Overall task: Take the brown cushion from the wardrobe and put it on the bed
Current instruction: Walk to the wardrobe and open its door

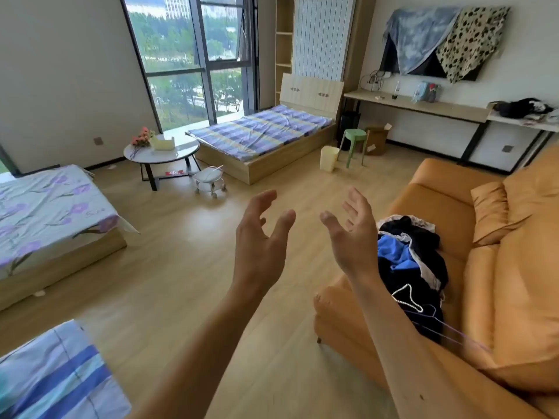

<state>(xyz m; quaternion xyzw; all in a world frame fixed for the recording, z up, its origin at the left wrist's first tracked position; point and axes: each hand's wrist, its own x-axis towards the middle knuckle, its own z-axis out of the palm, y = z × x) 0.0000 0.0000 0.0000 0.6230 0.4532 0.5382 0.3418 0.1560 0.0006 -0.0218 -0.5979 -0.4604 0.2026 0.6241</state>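
Empty hands (305,237) (both spread) over floor (187,261)

Three beds (260,131) (45,213) (57,373), one sofa (514,267), one round table (161,154), one green stool (354,137).

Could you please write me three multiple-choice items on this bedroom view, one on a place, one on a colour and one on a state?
1. Where does the green stool stand?
A. beside the yellow bin
B. on the sofa
C. under the round table

2. What colour is the sofa?
A. grey
B. orange
C. blue

3. How are the two hands?
A. both grip a cushion
B. one holds a hanger
C. both open and empty

Key: 1 A, the stool stands on the floor right by the bin; 2 B, its cushions are orange; 3 C, the left hand and right hand have spread fingers with nothing between them.
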